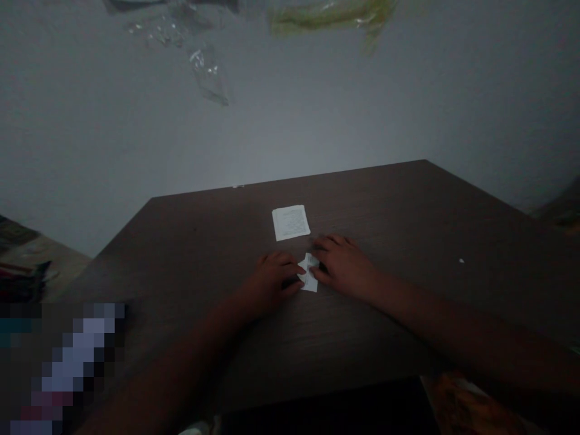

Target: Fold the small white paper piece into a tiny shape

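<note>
A small folded piece of white paper [312, 281] lies on the brown table between my hands. My left hand [273, 281] is at its left edge, with thumb and forefinger curled onto the paper. From the right, my right hand [343, 263] holds it down, the thumb on its surface and the other fingers bent by its upper edge. Faint print shows on the paper; its exact folds are too dim to make out. Just beyond the hands sits a stack of square white paper sheets [290, 222] with printed lines on top.
The brown table [376, 205] reaches a pale wall [317, 115] at the back. A tiny white scrap [461, 261] lies to the right. Clear plastic [209, 75] and a yellow strip [333, 19] hang on the wall. A pixelated patch covers the lower left.
</note>
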